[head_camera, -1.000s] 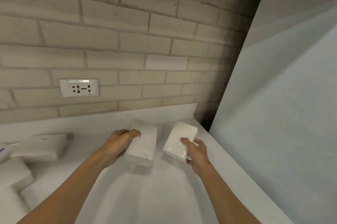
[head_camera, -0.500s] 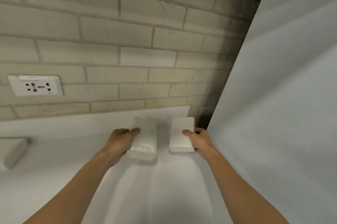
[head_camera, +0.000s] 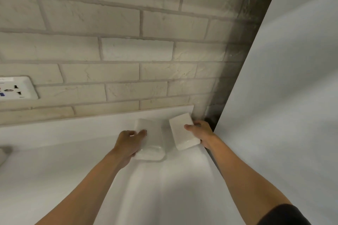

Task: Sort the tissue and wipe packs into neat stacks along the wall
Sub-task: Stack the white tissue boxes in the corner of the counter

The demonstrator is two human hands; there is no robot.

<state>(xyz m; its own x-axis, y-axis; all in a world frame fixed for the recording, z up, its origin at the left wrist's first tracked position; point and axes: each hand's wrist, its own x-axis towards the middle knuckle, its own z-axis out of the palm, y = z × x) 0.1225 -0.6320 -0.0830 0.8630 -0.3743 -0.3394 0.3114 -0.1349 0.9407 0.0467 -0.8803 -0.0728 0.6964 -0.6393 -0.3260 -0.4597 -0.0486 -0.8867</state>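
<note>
Two bare arms reach forward over a white desk [head_camera: 164, 188] toward a pale brick wall [head_camera: 118, 50]. Left grip [head_camera: 128, 142] holds a glossy pack [head_camera: 151, 138], white and film-wrapped with rounded ends: the hand is curled against the pack's left long side, with one fingertip lying over its top face. This pack lies flat on the desk, long axis pointing at the wall, far end close to the low white upstand [head_camera: 91, 124] at the wall's foot; touching or not, cannot tell. Right grip [head_camera: 202, 132] holds a matte pack [head_camera: 182, 131], a plain white block with sharper edges: thumb pressed on the top face, the other fingers wrapped round the right side and mostly hidden behind it. The matte pack sits just beside the glossy pack, to its right, with a narrow shadowed gap between them, not touching. It is turned slightly, far end leaning left, and its far corner is near the upstand's right end. Whether it rests fully on the desk or is a bit lifted, cannot tell. Its right side is at the desk's right edge, next to a dark gap and a tall plain white panel [head_camera: 283, 96]. A white wall socket [head_camera: 14, 88] is on the wall at far left, cut by the frame edge. A dark sleeve [head_camera: 285, 214] shows on the right arm at the bottom. A blurred pale object [head_camera: 1, 155] pokes in on the desk at the left edge, too cropped to identify.
</note>
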